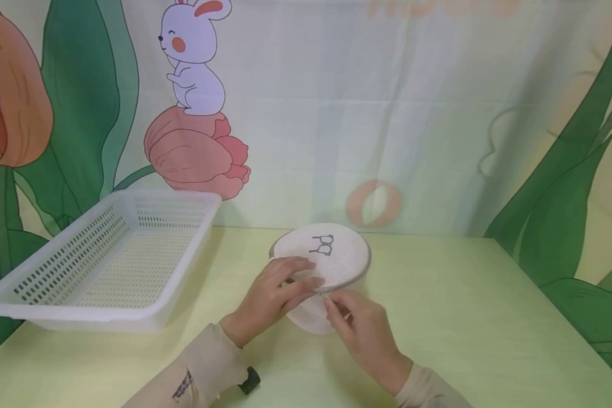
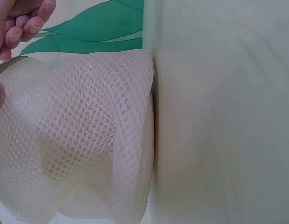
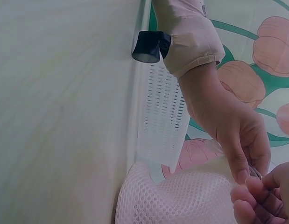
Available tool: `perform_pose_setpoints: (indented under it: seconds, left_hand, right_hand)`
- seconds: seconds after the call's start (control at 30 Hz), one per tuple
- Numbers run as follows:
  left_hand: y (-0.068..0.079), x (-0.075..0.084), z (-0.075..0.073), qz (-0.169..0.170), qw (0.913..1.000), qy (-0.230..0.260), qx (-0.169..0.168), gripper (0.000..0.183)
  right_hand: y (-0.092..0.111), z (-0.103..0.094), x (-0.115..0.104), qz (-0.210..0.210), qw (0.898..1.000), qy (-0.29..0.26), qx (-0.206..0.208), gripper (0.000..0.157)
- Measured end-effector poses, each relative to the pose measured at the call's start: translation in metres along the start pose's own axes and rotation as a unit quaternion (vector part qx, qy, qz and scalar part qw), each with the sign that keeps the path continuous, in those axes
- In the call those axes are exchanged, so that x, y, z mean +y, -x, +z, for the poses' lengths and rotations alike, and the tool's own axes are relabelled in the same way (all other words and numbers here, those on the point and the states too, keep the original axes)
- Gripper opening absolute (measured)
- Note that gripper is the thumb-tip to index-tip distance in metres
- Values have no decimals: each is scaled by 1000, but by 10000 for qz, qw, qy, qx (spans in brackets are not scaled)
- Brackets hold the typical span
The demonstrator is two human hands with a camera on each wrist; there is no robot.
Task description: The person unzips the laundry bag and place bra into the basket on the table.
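A round white mesh laundry bag (image 1: 344,249) stands on the table, with grey trim round its top and a dark bra outline stitched on the lid. My left hand (image 1: 272,286) holds the near left rim, its fingers laid over the lid. At the near edge of the trim, my right hand (image 1: 364,326) pinches a small zipper pull, mostly hidden by the fingertips. The two hands nearly meet there, as the right wrist view shows with the left hand (image 3: 233,121) beside the right fingers (image 3: 256,196). Soft folds dent the bag's mesh side (image 2: 83,112) in the left wrist view.
To the left stands a white plastic basket (image 1: 183,272) with slotted walls. The pale green table (image 1: 489,317) reaches back to a printed cloth (image 1: 296,113) with a rabbit and tulips. A black strap piece (image 1: 250,381) sits at my left sleeve.
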State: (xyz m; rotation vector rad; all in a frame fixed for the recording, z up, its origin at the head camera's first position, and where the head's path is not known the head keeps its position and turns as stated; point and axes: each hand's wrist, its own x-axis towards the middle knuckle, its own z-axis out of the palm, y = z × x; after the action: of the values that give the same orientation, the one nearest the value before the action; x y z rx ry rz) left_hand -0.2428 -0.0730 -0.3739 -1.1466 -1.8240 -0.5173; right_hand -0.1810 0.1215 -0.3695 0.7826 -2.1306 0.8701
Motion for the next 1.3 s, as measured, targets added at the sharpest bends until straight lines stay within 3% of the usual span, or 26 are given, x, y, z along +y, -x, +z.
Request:
perform_pose_setpoints:
  seconds: [0.27,1.3]
  left_hand:
    - [2,-1,-1,-27,10000,59,-16,18]
    - [4,-9,-5,-241,9996,160,-54,22]
  right_hand:
    - [0,-1,1,63,10000,61,44,8]
    - [-4,-5,5,238,9996,134,124,8]
